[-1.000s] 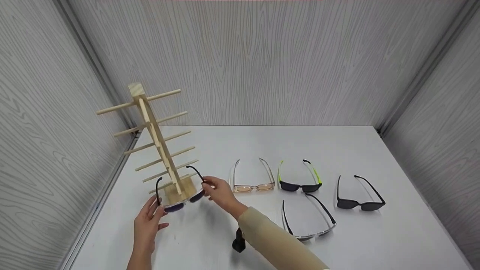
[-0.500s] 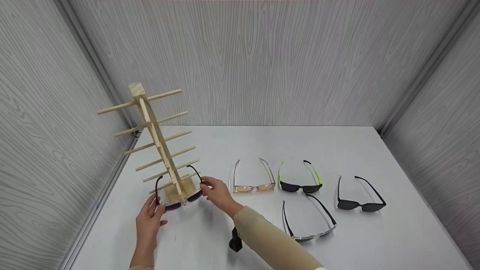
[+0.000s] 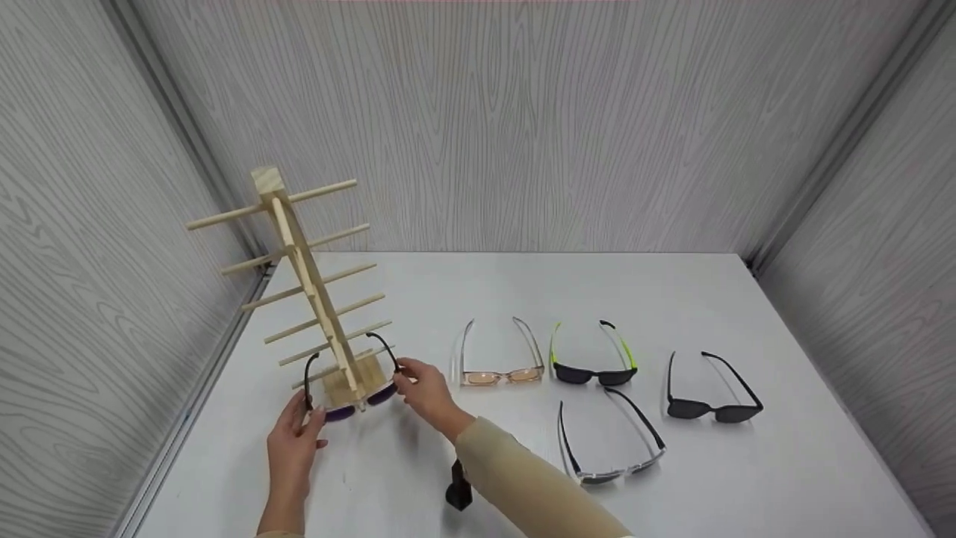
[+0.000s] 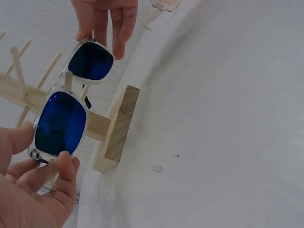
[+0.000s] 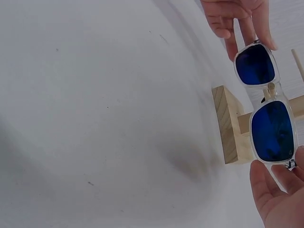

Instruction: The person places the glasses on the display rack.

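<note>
A pair of sunglasses point(image 4: 61, 123) with a clear frame, dark blue lenses and black temples is at the lowest part of the wooden display rack point(image 3: 317, 291). In both wrist views its bridge lies at the end of a short front peg point(image 5: 269, 89); whether it bears on the peg I cannot tell. My left hand point(image 3: 293, 444) pinches the left hinge corner between thumb and fingers. At the opposite corner my right hand point(image 3: 429, 392) pinches the frame near the temple. The temples reach back on either side of the rack's post.
Right of the rack lie glasses with peach lenses point(image 3: 502, 376), sunglasses with yellow-green temples point(image 3: 595, 375), black sunglasses point(image 3: 713, 411) and clear-framed glasses with black temples point(image 3: 620, 472). Below my right sleeve shows a small black object point(image 3: 458, 489). Wood-grain walls point(image 3: 478, 127) enclose the white table point(image 3: 403, 486).
Both hands have brought the sunglasses slightly closer to the rack's post, so the bridge now sits at the front peg. The grip of each hand stays the same. The view has shifted a little.
</note>
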{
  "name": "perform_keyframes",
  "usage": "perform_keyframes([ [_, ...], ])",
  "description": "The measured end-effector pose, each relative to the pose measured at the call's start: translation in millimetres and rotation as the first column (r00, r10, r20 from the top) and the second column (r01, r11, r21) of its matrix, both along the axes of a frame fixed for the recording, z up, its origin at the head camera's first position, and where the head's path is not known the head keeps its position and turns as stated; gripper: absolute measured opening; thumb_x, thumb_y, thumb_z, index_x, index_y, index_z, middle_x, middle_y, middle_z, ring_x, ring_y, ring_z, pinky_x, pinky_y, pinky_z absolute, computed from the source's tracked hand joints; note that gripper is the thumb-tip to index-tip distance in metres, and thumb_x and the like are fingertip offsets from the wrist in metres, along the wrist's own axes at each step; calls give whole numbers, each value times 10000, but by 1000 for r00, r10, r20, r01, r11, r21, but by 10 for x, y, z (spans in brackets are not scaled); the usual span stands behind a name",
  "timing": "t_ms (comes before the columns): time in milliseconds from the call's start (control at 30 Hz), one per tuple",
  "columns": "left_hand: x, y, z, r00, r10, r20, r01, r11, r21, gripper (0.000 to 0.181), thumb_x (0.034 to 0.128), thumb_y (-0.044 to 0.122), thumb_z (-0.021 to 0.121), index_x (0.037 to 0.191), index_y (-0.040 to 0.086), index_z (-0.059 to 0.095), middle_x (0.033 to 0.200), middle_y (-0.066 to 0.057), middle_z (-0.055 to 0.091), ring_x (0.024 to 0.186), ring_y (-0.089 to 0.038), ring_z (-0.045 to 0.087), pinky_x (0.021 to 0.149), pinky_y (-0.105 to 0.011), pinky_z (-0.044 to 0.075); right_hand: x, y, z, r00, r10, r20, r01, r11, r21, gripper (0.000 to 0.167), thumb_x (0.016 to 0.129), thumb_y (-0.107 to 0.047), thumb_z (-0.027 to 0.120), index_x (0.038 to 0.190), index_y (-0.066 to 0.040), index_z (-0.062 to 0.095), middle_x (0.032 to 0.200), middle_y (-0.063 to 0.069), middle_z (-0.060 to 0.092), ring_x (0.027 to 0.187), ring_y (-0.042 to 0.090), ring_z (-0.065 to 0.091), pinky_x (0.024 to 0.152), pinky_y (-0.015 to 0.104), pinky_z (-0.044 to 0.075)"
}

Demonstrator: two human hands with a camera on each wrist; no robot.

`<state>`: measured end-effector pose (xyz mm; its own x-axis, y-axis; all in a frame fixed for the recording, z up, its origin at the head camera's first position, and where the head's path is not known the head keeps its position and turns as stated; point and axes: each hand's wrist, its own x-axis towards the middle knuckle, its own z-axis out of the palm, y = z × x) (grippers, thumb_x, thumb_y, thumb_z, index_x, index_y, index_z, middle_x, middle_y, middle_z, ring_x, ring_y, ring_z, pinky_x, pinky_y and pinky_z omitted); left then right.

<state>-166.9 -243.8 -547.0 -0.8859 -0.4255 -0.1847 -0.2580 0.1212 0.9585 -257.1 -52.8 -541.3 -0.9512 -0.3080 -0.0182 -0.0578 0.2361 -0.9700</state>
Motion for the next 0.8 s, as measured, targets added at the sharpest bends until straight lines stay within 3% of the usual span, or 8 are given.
perform_keyframes([
  [133,-7,6,15,1000,-1,0,1,1000,-10,667,937,371,536,1481,142,224,1494,-96,252,1176,-225,468,672,-190,484,3,-9,-4,1000,0,0,0,1000,-2,373,938,-104,552,1287,21,506,1096,126,638,824,148,639,658,263,520],
  [333,-3,5,-45,1000,26,1,-26,1000,5,699,924,435,528,1480,137,229,1482,-156,273,1212,-281,458,677,-190,481,25,46,-41,1000,11,24,-12,1000,14,440,949,-175,548,1333,15,449,1137,136,626,928,204,642,728,291,519],
  [467,28,14,-102,999,47,12,-47,999,-1,698,927,464,502,1472,113,244,1459,-206,298,1147,-262,512,674,-240,498,42,104,-84,999,-23,41,22,999,30,440,943,-204,562,1310,19,467,1099,121,639,897,200,646,722,295,518],
  [633,110,27,-119,998,58,6,-58,997,-50,686,937,470,476,1460,80,266,1467,-194,292,1152,-286,484,750,-326,480,52,172,-84,998,-43,46,40,997,62,418,938,-185,564,1284,36,486,1053,117,643,833,158,647,700,284,516],
  [800,132,23,-182,990,141,16,-140,988,-60,675,900,518,512,1421,112,372,1427,-151,369,1060,-170,516,620,-312,498,52,240,-63,996,-49,71,45,997,62,402,945,-186,543,1282,27,491,1063,114,640,850,192,653,700,287,516],
])
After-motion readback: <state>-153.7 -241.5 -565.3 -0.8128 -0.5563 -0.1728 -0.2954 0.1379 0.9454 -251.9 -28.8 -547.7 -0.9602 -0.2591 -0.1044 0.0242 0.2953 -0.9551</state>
